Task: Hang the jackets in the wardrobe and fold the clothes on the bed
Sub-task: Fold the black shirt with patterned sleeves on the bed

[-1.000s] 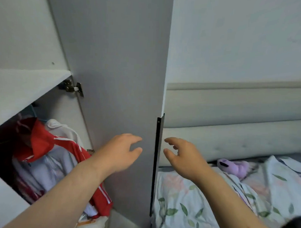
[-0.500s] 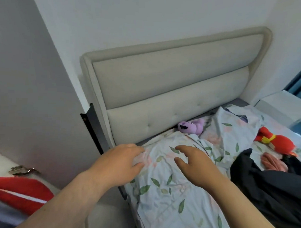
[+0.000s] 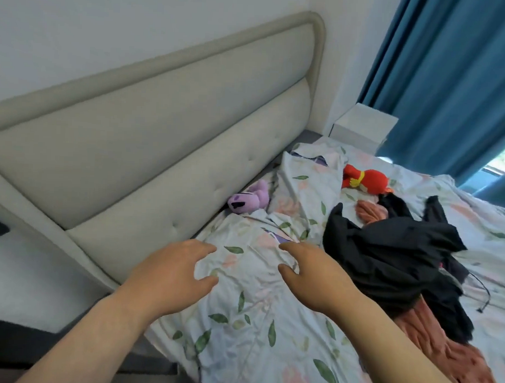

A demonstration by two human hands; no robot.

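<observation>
A heap of black clothing lies crumpled on the bed, over a pink garment that shows below it and again behind it. My left hand hovers above the leaf-print bedding near the headboard, fingers spread and empty. My right hand is held beside it, also empty with fingers apart, a short way left of the black heap. The wardrobe is out of view.
A padded beige headboard runs along the left. A purple plush toy and a red plush toy lie near the pillows. A white nightstand and blue curtains stand at the far right.
The view has swung right from the wardrobe door and the red-and-white jacket to the bed. Both hands stay raised and empty; the black heap and curtains have come into sight.
</observation>
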